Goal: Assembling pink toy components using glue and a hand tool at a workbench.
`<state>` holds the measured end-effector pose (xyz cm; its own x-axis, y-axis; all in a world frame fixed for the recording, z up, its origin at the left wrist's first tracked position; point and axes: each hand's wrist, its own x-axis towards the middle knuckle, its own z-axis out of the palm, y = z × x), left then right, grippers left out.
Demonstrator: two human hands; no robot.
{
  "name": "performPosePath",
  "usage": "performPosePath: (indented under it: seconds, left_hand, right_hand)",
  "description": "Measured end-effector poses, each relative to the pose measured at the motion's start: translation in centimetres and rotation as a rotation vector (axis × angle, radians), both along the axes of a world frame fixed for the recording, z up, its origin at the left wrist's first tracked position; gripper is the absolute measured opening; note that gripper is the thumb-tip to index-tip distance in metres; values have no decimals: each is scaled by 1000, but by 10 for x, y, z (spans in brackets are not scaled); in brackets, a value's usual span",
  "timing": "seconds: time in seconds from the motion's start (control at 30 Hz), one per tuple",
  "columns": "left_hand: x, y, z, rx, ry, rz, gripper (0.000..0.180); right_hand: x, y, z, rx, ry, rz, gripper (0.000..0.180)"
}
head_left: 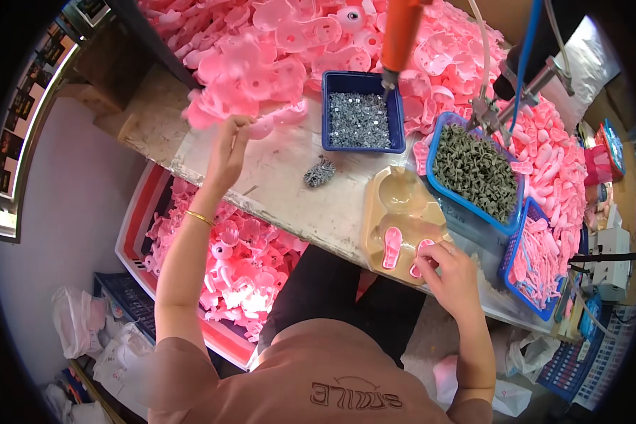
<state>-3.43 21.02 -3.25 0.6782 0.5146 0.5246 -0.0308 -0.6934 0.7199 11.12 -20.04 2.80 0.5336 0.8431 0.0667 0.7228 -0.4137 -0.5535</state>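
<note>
My left hand (227, 155) is at the front edge of the big heap, its fingers closed on the end of a pink plastic shell piece (279, 120). My right hand (446, 270) pinches a small pink foot-shaped piece (422, 256) at the near right of a tan moulded fixture (374, 212). A second foot-shaped piece (392, 247) lies in the fixture to its left. The fingers partly hide the piece in my right hand. Above the bench hangs an orange screwdriver (401, 39), its tip over a dark blue bin (327, 145) of small screws.
Pink shells (261, 63) are heaped across the back of the bench. A clump of screws (319, 172) lies left of the fixture. To the right stand a blue bin (466, 208) of grey-green parts and a blue basket (505, 272) of pink strips. A red-and-white crate (131, 219) of pink parts sits below left.
</note>
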Motion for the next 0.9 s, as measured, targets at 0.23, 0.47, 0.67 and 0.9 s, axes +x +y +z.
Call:
performPosePath:
  seconds: [0.23, 0.47, 0.67, 0.9]
  left_hand:
    - [-23, -36, -11, -252, 113, 15, 16]
    - [-46, -63, -3, -209, -53, 3, 17]
    - [-60, -82, 17, -891, -428, -185, 19]
    - [-40, -75, 22, -1340, -698, -29, 28]
  right_hand:
    - [-1, -4, 0, 14, 83, -22, 11]
    - [-2, 1, 7, 51, 116, -69, 10]
    - [-4, 4, 12, 116, 96, -87, 8]
    - [-9, 13, 16, 128, 122, -42, 8]
